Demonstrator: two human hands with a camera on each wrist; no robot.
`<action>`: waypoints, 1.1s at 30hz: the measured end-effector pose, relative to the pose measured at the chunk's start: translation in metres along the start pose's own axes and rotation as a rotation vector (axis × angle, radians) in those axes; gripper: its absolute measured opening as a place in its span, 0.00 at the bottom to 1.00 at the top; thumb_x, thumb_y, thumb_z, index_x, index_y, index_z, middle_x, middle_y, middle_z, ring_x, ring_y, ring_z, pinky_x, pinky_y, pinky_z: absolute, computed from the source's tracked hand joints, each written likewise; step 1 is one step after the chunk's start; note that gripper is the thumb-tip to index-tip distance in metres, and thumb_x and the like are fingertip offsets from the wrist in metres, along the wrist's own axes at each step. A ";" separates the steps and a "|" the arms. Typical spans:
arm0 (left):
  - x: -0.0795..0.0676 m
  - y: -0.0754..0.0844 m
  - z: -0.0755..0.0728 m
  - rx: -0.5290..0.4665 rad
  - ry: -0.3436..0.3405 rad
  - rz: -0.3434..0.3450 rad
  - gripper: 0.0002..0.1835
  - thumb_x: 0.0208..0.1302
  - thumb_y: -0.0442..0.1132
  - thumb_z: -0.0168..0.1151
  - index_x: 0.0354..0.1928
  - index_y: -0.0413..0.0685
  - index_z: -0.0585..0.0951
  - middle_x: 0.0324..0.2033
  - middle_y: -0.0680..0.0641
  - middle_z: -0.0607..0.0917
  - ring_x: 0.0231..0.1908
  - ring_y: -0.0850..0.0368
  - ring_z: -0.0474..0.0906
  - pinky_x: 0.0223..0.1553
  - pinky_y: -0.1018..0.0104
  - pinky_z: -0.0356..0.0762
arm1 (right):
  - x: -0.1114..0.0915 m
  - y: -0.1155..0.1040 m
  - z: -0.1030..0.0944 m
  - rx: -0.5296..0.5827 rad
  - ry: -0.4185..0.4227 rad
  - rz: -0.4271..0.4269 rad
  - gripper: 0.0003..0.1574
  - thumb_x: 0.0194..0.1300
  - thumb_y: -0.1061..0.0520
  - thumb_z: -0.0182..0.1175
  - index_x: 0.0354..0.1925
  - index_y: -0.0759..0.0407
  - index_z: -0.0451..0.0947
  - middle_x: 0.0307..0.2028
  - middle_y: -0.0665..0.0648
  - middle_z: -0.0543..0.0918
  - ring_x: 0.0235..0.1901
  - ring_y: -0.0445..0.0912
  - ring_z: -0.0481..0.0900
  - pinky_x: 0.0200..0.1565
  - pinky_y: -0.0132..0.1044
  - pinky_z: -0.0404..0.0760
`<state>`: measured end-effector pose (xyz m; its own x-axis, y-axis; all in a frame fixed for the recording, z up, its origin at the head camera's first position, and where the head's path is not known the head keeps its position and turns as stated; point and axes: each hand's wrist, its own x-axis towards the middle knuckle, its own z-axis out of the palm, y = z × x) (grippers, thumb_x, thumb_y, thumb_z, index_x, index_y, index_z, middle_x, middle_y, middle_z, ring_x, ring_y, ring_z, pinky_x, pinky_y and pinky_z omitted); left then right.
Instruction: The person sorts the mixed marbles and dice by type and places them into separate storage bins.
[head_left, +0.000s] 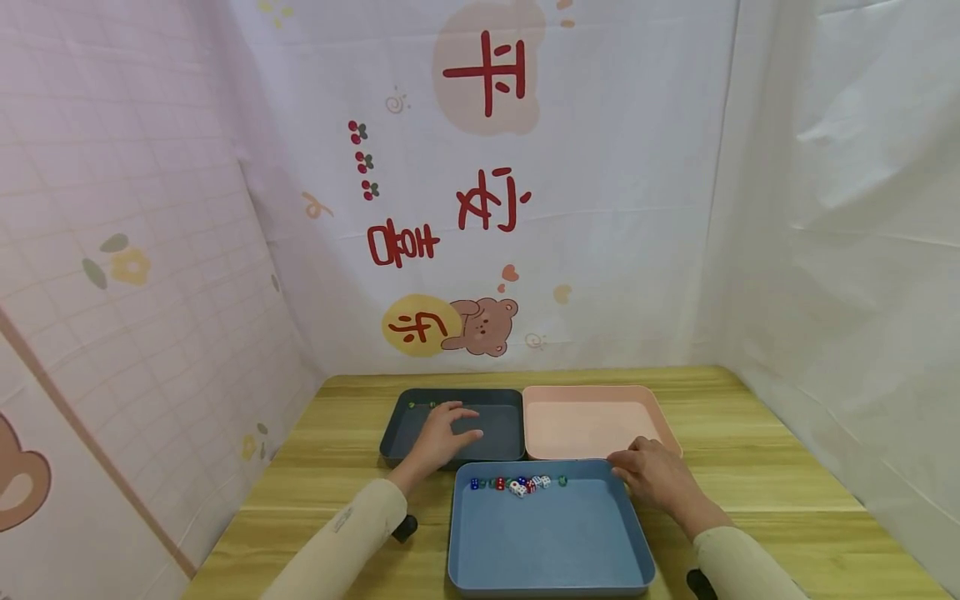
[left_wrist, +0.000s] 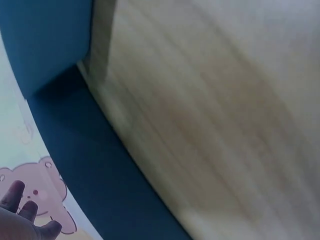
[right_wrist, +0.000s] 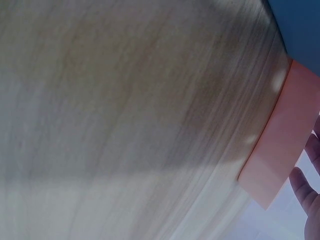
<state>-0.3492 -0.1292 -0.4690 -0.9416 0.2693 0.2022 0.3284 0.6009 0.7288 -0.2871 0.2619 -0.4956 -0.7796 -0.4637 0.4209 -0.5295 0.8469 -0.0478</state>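
My left hand hovers over the dark tray, its thumb and fingers apart with nothing between them. Two small green dice lie near that tray's far left corner. In the left wrist view the fingers show at the lower left, spread above the tray's side. Along the far wall of the blue tray sits a row of blue, red, white and green dice. The right hand is at this tray's far right corner, fingers loosely bent. Its fingertips appear beside the pink tray in the right wrist view.
The pink tray stands right of the dark one, both behind the blue tray. All three are on a wood-grain table. A printed white cloth hangs behind and at both sides.
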 end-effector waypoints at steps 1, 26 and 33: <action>-0.002 0.001 0.001 0.002 -0.006 0.008 0.22 0.66 0.48 0.67 0.58 0.46 0.82 0.70 0.39 0.66 0.71 0.36 0.55 0.66 0.36 0.57 | 0.000 0.000 0.001 -0.001 -0.001 0.000 0.12 0.61 0.56 0.69 0.45 0.52 0.87 0.33 0.53 0.79 0.33 0.50 0.78 0.34 0.45 0.80; -0.032 -0.010 0.015 0.136 -0.064 0.150 0.08 0.61 0.46 0.71 0.40 0.54 0.88 0.66 0.34 0.69 0.69 0.30 0.55 0.65 0.29 0.48 | 0.000 -0.001 -0.001 -0.009 -0.001 0.010 0.11 0.61 0.56 0.70 0.44 0.51 0.87 0.33 0.52 0.79 0.33 0.49 0.78 0.33 0.43 0.80; -0.037 -0.008 0.018 0.181 -0.084 0.178 0.06 0.60 0.44 0.72 0.37 0.53 0.89 0.65 0.31 0.69 0.69 0.29 0.54 0.66 0.29 0.46 | -0.001 0.000 0.000 -0.008 0.007 0.000 0.12 0.60 0.56 0.70 0.44 0.51 0.87 0.33 0.52 0.79 0.33 0.50 0.78 0.33 0.44 0.80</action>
<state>-0.3154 -0.1302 -0.4939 -0.8610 0.4395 0.2559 0.5030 0.6612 0.5566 -0.2869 0.2622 -0.4961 -0.7774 -0.4616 0.4273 -0.5267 0.8491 -0.0411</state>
